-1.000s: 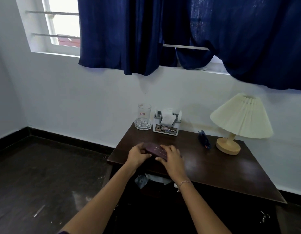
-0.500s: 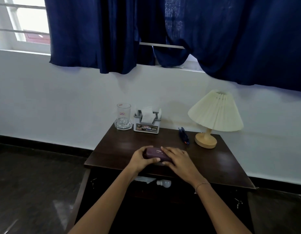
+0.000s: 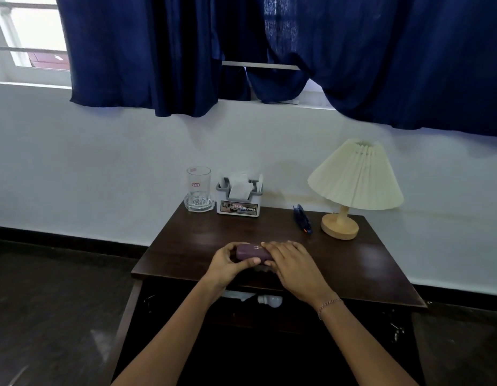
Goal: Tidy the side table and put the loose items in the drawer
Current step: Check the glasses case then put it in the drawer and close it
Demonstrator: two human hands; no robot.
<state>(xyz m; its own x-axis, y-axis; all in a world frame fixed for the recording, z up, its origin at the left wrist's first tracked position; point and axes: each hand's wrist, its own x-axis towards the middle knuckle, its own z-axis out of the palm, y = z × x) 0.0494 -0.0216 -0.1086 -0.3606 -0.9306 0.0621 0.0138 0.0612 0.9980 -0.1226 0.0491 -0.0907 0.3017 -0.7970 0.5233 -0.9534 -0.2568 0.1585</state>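
A maroon case (image 3: 251, 252) lies near the front edge of the dark wooden side table (image 3: 353, 263). My left hand (image 3: 226, 264) grips its left end, thumb along the front. My right hand (image 3: 293, 264) covers its right end, fingers laid over the top. Below the tabletop the drawer (image 3: 241, 305) stands open; a white bulb (image 3: 271, 300) and a crumpled white piece (image 3: 237, 295) show inside. A blue clip-like item (image 3: 302, 222) lies loose on the table beside the lamp.
A glass mug (image 3: 199, 189) on a glass dish and a grey tissue holder (image 3: 239, 197) stand at the table's back left. A cream-shaded lamp (image 3: 353, 188) stands at the back right. Blue curtains hang above; dark floor lies on both sides.
The view has shifted, so the table now sits more centred. Both hands stay on the maroon case, which has moved slightly toward the front edge.
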